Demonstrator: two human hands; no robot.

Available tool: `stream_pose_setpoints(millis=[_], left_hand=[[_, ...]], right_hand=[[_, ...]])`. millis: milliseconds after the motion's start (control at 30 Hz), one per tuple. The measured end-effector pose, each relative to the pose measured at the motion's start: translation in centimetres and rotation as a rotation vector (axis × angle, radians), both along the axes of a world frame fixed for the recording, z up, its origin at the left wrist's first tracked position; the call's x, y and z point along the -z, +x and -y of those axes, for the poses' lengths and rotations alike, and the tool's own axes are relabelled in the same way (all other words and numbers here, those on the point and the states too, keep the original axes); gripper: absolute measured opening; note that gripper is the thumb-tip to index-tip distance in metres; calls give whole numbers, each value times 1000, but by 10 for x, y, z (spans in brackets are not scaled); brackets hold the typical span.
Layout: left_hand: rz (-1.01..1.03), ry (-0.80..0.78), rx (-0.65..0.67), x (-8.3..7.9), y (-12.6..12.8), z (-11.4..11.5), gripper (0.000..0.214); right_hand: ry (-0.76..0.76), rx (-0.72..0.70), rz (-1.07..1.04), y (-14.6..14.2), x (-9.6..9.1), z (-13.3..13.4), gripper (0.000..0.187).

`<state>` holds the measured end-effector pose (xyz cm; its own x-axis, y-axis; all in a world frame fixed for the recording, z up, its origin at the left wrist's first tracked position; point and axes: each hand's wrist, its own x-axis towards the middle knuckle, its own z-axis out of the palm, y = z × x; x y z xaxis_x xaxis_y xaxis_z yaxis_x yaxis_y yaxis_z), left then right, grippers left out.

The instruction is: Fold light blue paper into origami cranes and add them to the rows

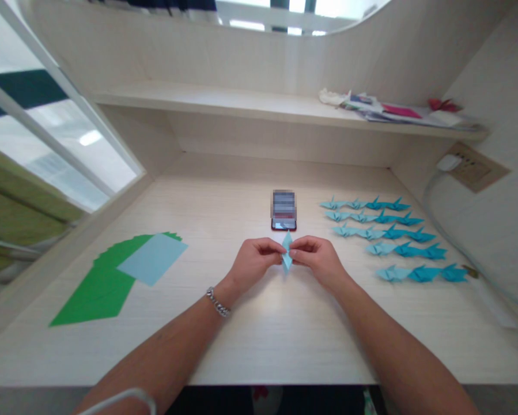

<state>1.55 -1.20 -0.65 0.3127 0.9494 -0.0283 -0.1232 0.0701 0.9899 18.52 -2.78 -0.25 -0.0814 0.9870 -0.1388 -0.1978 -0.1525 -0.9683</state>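
Between my two hands, a light blue piece of folded origami paper (pixel 287 259) stands as a narrow diamond, pointed at top and bottom. My left hand (pixel 261 253) pinches its left edge between thumb and fingers. From the other side, my right hand (pixel 317 255) grips the right edge in the same way. Just beyond the paper's upper tip lies a phone (pixel 283 210) with its screen lit. Rows of folded blue paper cranes (pixel 408 251), some lighter and some darker, sit to the right of my right hand.
Fanned green paper sheets (pixel 97 291) lie on the left of the desk (pixel 224 190), with a light blue square sheet (pixel 152 259) on top. A shelf (pixel 224 104) crosses behind, holding papers (pixel 401 110). A white cable (pixel 434 204) runs from the wall socket (pixel 477 167) down the right side.
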Motion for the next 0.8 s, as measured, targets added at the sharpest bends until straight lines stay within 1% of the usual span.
stream_pose_setpoints(millis=[167, 300, 567, 700, 800], left_hand=[[32, -67, 5, -3, 1, 1, 12], [-15, -57, -16, -4, 2, 2, 15], [-92, -13, -58, 2, 1, 1, 16], [-124, 8, -63, 4, 0, 0, 16], [-111, 15, -75, 4, 2, 1, 16]], right_hand=[[72, 33, 110, 1, 2, -1, 19], [88, 39, 155, 1, 3, -1, 20], [52, 37, 108, -2, 4, -2, 25], [68, 33, 113, -1, 7, -2, 24], [94, 40, 125, -2, 8, -3, 25]])
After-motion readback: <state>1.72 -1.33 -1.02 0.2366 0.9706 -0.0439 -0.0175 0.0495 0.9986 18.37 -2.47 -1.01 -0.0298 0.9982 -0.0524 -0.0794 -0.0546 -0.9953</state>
